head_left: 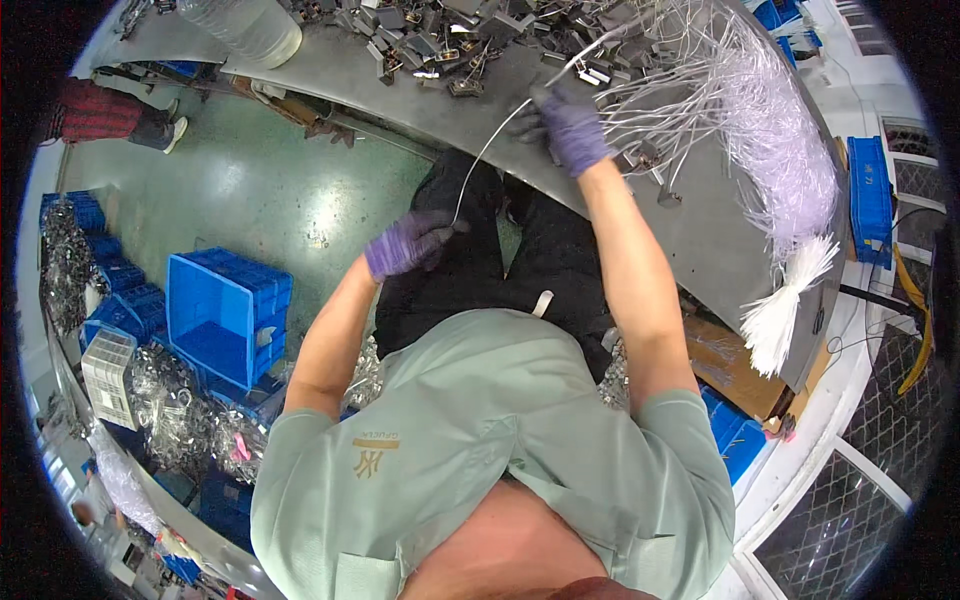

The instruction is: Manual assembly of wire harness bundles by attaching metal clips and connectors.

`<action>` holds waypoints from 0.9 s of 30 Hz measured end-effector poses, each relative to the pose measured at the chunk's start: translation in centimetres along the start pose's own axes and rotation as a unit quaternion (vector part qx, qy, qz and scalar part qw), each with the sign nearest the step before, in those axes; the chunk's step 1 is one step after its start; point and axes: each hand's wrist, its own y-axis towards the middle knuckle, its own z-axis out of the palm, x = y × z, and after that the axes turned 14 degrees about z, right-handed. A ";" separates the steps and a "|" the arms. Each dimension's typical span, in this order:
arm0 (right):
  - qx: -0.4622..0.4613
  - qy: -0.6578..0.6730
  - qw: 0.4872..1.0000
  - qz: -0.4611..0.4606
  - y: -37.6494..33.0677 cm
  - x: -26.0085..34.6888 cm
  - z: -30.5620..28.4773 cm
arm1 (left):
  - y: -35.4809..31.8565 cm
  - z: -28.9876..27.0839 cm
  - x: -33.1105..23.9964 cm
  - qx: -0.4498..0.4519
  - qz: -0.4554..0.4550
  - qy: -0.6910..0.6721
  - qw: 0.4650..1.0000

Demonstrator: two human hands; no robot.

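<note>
Both my hands wear purple gloves. My left hand (408,243) is below the table edge, over my lap, pinching the lower end of a thin white cable tie (484,157). The tie arcs up to my right hand (572,127), which rests on the grey metal table (700,230) and grips the tie's upper part. Beside my right hand lies a big loose bundle of white cable ties (745,95). A pile of small dark metal clips (440,40) covers the table's far side.
A tied bunch of white ties (785,305) hangs off the table's right edge. A clear plastic container (245,25) stands at the table's left end. Blue crates (225,310) and bags of metal parts (180,405) sit on the green floor at left. Another person's legs (110,115) show upper left.
</note>
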 end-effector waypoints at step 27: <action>-0.159 -0.294 0.920 -0.202 -9.2 0.5 0.1 | 7.6 2.8 -8.9 -0.240 0.070 0.044 0.967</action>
